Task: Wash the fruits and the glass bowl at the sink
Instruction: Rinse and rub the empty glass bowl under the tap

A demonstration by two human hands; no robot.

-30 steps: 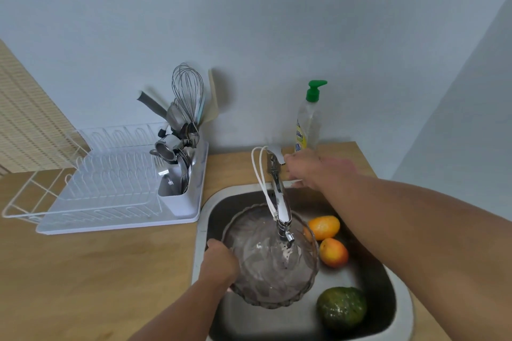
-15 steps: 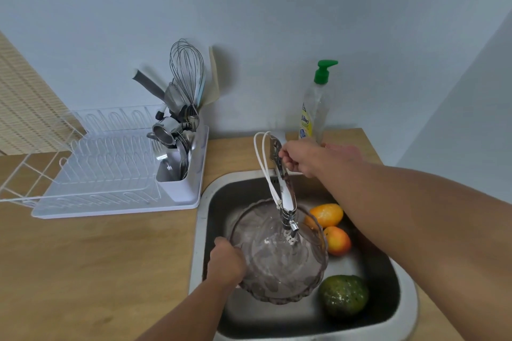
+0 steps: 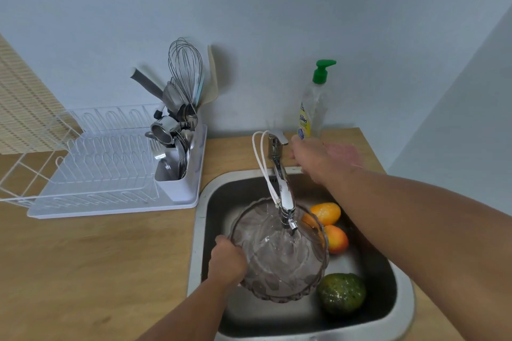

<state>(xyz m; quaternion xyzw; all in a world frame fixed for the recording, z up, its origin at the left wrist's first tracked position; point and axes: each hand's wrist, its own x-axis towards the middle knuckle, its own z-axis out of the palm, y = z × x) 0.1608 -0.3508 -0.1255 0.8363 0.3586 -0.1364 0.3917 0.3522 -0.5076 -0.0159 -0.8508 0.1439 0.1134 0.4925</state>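
Glass bowl (image 3: 279, 255) under faucet (image 3: 282, 188) in steel sink (image 3: 199, 230) | left hand (image 3: 228, 261) grips bowl rim at 9 o'clock | right hand (image 3: 318, 159) at faucet lever, blurred, grip unclear | fruits (image 3: 327, 213) at bowl's 2–5 o'clock

We find one label, yellow with blue lettering, on the dish soap bottle (image 3: 312, 111); its brand word is too blurred to read.
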